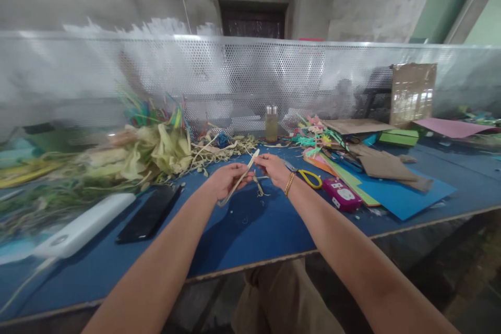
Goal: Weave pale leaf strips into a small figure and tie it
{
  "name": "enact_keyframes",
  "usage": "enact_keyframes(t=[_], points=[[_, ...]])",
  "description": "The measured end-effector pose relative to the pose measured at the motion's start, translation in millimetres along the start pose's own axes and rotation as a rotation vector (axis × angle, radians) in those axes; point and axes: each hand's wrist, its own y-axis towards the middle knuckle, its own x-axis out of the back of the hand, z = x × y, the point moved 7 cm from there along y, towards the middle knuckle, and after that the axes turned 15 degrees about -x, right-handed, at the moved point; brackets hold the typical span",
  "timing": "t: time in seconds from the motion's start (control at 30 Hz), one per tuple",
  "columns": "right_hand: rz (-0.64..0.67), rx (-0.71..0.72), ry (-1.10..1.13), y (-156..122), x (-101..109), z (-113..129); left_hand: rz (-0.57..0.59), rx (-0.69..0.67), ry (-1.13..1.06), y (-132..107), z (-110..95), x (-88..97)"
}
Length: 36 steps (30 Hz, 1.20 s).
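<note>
A pale, narrow strip (243,176), which looks like dried husk, slants between my hands above the blue table (250,242). My left hand (230,181) is closed around its lower part. The fingertips of my right hand (273,168) pinch it near its upper end. Just beneath them lies a small shredded scrap (259,186). Right of my right wrist, scissors with yellow handles (311,178) rest on the table, partly hidden by the wrist. Beside them is a purple case (341,194) with a white picture on it.
Pale green husks (162,148) are heaped at the left, behind a black phone (151,213) and a white power bank (86,224) with a cable. A lidded bottle (271,124) stands at the back. Coloured paper (403,193) and cardboard (385,163) lie right. A perforated metal panel (219,70) borders the table.
</note>
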Motion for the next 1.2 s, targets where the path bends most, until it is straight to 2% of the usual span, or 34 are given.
enact_keyframes(t=[0.17, 0.3, 0.47, 0.63, 0.77, 1.07, 1.13, 1.2], points=[[0.09, -0.053, 0.025, -2, -6, -2, 0.063, 0.007, -0.057, -2, -3, -4.6], [0.134, -0.025, 0.053, -6, -9, 3, 0.105, 0.021, -0.056, -2, -1, -5.8], [0.18, -0.036, 0.072, -7, -13, 4, 0.047, -0.047, 0.017, 1, -4, -0.6], [0.117, 0.05, -0.009, -6, -12, 4, -0.015, -0.128, 0.05, 2, -10, 1.3], [0.067, 0.061, -0.029, -4, -10, 3, -0.043, -0.123, 0.054, 3, -9, 4.1], [0.004, 0.08, -0.097, -9, -9, 8, 0.05, -0.068, 0.134, 3, 0, 1.1], [0.013, 0.08, -0.104, -10, -10, 7, 0.048, -0.087, 0.161, 2, 0, 1.1], [0.034, 0.085, -0.105, -11, -13, 6, 0.027, -0.163, 0.224, 3, -5, 3.9]])
